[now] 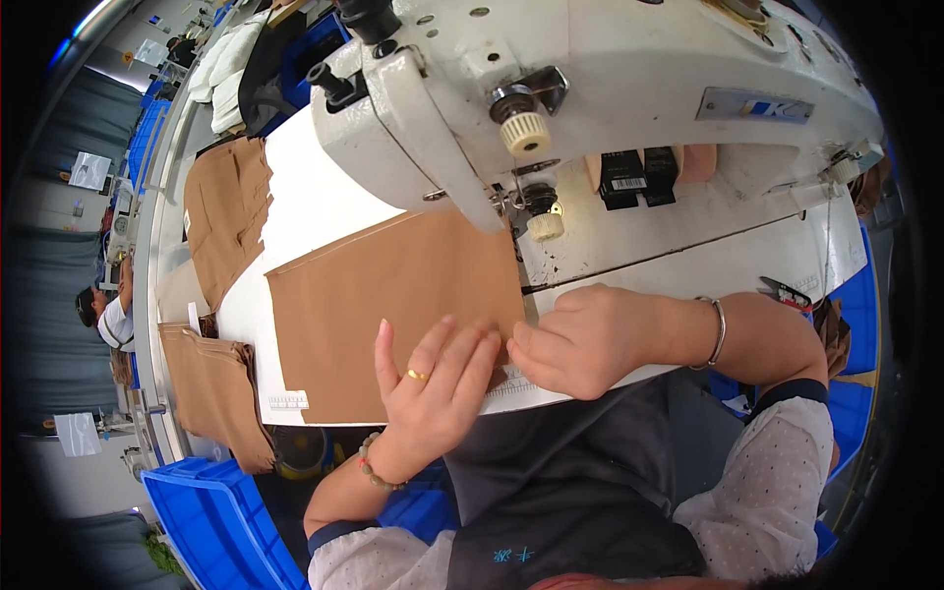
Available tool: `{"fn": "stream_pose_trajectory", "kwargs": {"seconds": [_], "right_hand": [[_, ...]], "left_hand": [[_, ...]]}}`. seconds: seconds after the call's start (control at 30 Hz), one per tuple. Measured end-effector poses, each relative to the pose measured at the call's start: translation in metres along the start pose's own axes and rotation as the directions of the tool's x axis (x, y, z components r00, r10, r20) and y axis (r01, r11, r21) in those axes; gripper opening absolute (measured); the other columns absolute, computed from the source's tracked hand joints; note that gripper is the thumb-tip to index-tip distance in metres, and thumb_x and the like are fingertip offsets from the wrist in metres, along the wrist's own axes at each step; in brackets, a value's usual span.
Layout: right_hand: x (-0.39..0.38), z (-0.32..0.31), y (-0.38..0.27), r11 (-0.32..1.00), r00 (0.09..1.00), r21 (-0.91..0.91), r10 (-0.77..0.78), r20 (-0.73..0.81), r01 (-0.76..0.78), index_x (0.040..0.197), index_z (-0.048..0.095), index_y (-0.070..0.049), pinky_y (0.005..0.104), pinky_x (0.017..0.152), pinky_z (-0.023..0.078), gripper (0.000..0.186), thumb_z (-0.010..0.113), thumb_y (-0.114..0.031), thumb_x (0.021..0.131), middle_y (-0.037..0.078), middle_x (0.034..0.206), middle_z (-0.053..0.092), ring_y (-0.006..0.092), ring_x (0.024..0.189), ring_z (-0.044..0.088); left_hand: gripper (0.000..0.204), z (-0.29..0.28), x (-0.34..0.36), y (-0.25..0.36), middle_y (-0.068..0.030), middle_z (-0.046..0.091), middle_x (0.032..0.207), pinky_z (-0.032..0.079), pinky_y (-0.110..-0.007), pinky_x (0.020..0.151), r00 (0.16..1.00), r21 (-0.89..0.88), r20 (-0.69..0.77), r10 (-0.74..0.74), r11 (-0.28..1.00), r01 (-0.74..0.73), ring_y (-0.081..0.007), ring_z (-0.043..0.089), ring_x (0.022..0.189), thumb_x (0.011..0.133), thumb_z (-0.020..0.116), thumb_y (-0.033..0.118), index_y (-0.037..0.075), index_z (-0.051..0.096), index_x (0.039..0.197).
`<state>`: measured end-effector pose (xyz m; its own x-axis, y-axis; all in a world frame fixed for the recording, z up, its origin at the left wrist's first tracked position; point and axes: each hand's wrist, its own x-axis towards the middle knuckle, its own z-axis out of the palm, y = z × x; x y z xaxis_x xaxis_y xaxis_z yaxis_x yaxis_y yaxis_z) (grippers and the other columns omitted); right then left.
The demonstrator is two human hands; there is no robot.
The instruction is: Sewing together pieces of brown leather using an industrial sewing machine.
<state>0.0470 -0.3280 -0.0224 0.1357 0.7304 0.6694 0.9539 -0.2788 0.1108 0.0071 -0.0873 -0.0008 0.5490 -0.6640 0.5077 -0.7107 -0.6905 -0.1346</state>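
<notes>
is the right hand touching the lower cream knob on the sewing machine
Apart. The head view shows a strip of pale work surface between the lower cream knob and the knuckles of the right hand.

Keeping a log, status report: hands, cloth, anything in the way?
Left hand spread on brown cloth. Right hand curled at right edge, grip unclear. Sewing machine overhanging far right corner.

White dotted sleeves point(757, 482) with dark cuffs point(790, 396), dark apron point(580, 482), gold ring point(418, 375), beaded bracelet point(370, 466), silver bangle point(722, 330)
</notes>
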Motion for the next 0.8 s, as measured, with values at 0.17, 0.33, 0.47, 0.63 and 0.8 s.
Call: {"fn": "stream_pose_trajectory", "kwargs": {"seconds": [0.17, 0.33, 0.47, 0.63, 0.8], "right_hand": [[-0.003, 0.003, -0.005, 1.000, 0.996, 0.000, 0.014, 0.088, -0.014, 0.080, 0.065, -0.004, 0.0237, 0.044, 0.042, 0.017, 0.067, -0.015, 0.068, 0.006, 0.080, 0.064, 0.0093, 0.052, 0.055], [-0.005, 0.007, -0.005, 0.996, 0.984, 0.069, 0.040, 0.174, -0.052, 0.068, 0.054, -0.008, 0.0255, 0.043, 0.042, 0.013, 0.065, -0.016, 0.068, 0.002, 0.066, 0.046, 0.0102, 0.049, 0.053], [-0.002, 0.002, -0.002, 0.987, 0.981, 0.147, 0.032, 0.194, -0.061, 0.061, 0.053, -0.007, 0.0298, 0.039, 0.044, 0.017, 0.067, -0.014, 0.069, 0.003, 0.059, 0.048, 0.0143, 0.047, 0.055], [-0.001, -0.001, -0.001, 0.991, 0.979, 0.123, 0.032, 0.202, -0.057, 0.059, 0.052, -0.007, 0.0303, 0.038, 0.043, 0.019, 0.067, -0.013, 0.067, 0.003, 0.058, 0.045, 0.0145, 0.046, 0.053], [-0.004, 0.002, 0.000, 0.994, 0.981, 0.099, 0.029, 0.193, -0.048, 0.060, 0.052, -0.005, 0.0303, 0.037, 0.043, 0.018, 0.067, -0.013, 0.066, 0.004, 0.057, 0.044, 0.0149, 0.044, 0.052]], "left_hand": [[0.031, 0.003, 0.002, -0.005, -0.0029, 0.073, 0.110, 0.044, -0.053, 0.109, 0.972, -0.117, 0.235, 0.028, 0.993, 0.000, -0.0230, 0.069, 0.109, 0.078, 0.074, 0.008, 0.009, 0.074, 0.109], [0.030, -0.008, 0.025, -0.012, -0.0066, 0.072, 0.112, 0.049, -0.048, 0.104, 0.937, -0.266, 0.347, 0.026, 0.961, 0.072, -0.0259, 0.069, 0.108, 0.080, 0.075, 0.009, 0.007, 0.073, 0.110], [0.035, 0.009, 0.030, -0.027, -0.0079, 0.067, 0.126, 0.047, -0.050, 0.105, 0.919, -0.421, 0.392, -0.049, 0.878, 0.226, -0.0303, 0.063, 0.119, 0.085, 0.074, 0.018, 0.008, 0.070, 0.118], [0.047, 0.032, 0.027, -0.026, -0.0081, 0.057, 0.143, 0.039, -0.056, 0.110, 0.944, -0.312, 0.325, -0.051, 0.937, 0.158, -0.0326, 0.052, 0.134, 0.090, 0.072, 0.028, 0.012, 0.063, 0.134], [0.051, 0.037, 0.026, -0.026, -0.0081, 0.055, 0.145, 0.033, -0.060, 0.112, 0.933, -0.279, 0.356, -0.054, 0.947, 0.161, -0.0330, 0.048, 0.138, 0.090, 0.073, 0.031, 0.014, 0.061, 0.137]]}}
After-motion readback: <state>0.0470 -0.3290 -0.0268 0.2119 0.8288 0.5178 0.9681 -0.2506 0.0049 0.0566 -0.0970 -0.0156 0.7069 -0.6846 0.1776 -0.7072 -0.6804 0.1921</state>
